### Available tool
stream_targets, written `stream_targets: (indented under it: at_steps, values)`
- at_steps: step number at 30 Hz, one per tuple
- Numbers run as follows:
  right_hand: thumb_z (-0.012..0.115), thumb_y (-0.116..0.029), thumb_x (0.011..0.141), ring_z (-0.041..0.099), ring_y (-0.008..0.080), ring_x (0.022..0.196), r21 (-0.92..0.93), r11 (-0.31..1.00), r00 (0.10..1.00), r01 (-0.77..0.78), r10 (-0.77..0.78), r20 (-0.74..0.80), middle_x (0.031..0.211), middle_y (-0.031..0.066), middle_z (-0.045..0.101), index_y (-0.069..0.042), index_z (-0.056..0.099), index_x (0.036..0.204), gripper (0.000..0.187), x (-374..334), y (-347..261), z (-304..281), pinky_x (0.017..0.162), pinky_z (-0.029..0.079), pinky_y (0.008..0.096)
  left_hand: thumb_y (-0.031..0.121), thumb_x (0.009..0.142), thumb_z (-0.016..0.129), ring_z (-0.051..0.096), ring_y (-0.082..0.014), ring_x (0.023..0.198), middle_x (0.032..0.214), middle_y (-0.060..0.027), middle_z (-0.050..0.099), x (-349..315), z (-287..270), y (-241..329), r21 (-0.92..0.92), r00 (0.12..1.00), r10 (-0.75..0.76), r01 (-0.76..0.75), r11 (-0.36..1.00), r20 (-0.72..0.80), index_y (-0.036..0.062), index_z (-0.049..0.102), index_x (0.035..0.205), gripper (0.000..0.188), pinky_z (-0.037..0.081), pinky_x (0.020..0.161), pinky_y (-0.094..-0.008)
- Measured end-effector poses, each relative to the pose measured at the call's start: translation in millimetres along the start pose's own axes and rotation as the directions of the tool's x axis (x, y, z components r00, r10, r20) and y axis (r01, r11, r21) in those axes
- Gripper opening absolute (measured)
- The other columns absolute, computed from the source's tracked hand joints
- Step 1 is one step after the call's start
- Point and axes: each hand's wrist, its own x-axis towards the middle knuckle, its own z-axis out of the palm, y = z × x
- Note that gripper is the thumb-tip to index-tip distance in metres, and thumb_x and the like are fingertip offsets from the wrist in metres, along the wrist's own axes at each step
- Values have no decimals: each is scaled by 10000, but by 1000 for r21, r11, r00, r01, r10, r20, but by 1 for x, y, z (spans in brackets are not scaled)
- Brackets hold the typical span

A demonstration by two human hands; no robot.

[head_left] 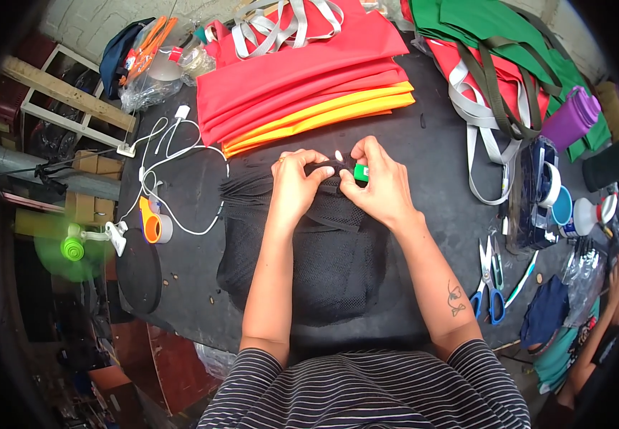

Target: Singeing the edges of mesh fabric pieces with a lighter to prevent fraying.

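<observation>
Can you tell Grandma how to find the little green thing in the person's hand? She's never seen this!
Start at the big black table and find the black mesh in front of the striped shirt. At its far edge, the right hand grips the green thing, which looks like a lighter. Small and bright, it stands out from the dark mesh beside it.

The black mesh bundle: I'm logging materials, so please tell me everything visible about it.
The black mesh bundle looks like soft netting with fine holes. It lies on the dark table, nearer the person than the red and yellow fabric stack. Its lower outline is rounded; its upper left is gathered into pleats. The left hand pinches its upper edge. The right hand, holding a green lighter, is at that edge too; whether it touches is unclear.
</observation>
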Motion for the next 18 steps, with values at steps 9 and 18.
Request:
stream_targets:
  at_steps: [9, 18]
  values:
    - [762, -101, 770, 542, 274, 578, 169, 979, 987, 117, -97, -127, 698, 118, 538, 7, 608, 770, 188, -5, 7, 22, 550, 441, 341, 86, 779, 705, 658, -230, 862, 912, -149, 706, -1, 1, -1, -261, 987, 86, -48, 964, 138, -10, 700, 976, 220, 497, 817, -357]
    - [794, -165, 751, 583, 199, 706, 93, 985, 989, -149, 148, 8, 818, 83, 576, -29, 698, 964, 270, -37, 8, -1, 660, 480, 311, 30, 897, 508, 656, -311, 944, 1010, -169, 647, 5, 9, -3, -103, 995, 100, -99, 990, 2, -3, 676, 1052, 231, 495, 860, -345]
